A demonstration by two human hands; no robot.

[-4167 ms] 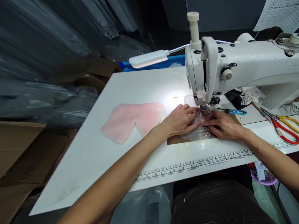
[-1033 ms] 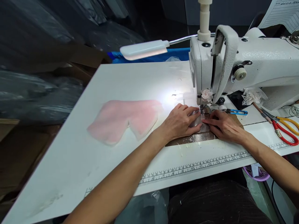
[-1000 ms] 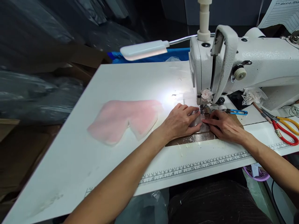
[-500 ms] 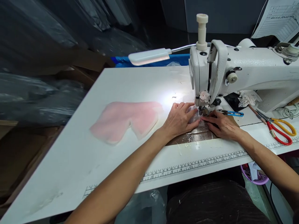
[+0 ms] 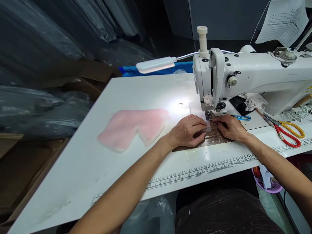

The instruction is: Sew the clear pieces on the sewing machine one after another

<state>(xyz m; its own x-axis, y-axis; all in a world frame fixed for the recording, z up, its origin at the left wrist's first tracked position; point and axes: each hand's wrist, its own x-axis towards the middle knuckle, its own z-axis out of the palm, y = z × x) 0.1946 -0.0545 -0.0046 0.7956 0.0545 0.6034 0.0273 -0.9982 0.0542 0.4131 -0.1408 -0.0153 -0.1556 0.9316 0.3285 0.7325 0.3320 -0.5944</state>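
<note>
Whitish sheer fabric (image 5: pixel 208 126) at the presser foot (image 5: pixel 208 115), near the worktop's (image 5: pixel 80 182) front edge: guide lightly, keep flat. Left hand (image 5: pixel 188 130) loosely curled alongside, right hand (image 5: pixel 230 127) narrowed at the fingertips; unclear whether gripping cloth. Glossy brown sheet (image 5: pixel 216 136) beneath; soft-looking, notched pink piece (image 5: pixel 129 126) towards the worktop's left edge.

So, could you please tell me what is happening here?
Someone works at a white sewing machine. The left hand touches thin, see-through material beside the presser foot; the right hand has its fingertips close to the foot's other side. A pink piece lies flat on the table at left, scissors at right.
</note>
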